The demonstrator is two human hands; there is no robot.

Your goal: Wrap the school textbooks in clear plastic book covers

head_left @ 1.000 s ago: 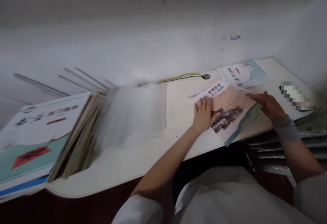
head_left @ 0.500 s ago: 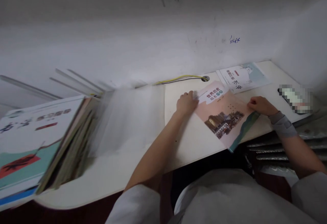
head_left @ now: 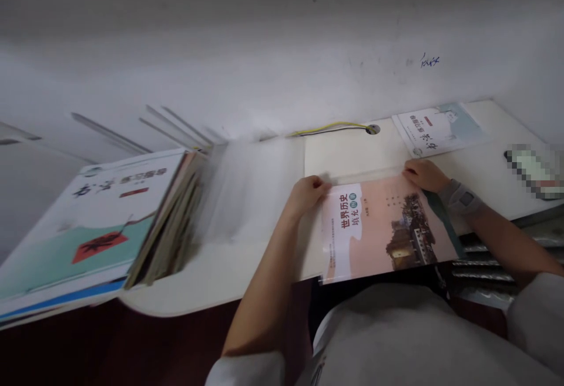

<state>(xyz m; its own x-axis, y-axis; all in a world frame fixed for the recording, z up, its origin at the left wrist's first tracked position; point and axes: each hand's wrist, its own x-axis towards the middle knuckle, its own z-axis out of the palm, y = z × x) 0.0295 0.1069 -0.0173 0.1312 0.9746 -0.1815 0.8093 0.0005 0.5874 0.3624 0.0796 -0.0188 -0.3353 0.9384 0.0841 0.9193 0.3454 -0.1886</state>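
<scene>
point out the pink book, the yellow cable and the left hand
pink book [head_left: 379, 230], head view, middle of its cover
yellow cable [head_left: 337, 124], head view, along its arch
left hand [head_left: 305, 195], head view, back of the hand

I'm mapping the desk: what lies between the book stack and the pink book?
The head view shows translucent sheets, a narrow strip of desk, and the left hand at the pink book's corner.

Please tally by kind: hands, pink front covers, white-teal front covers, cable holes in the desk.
Left hand, right hand: 2
Pink front cover: 1
Left white-teal cover, right white-teal cover: 2
Cable hole: 1
Total: 6
</scene>
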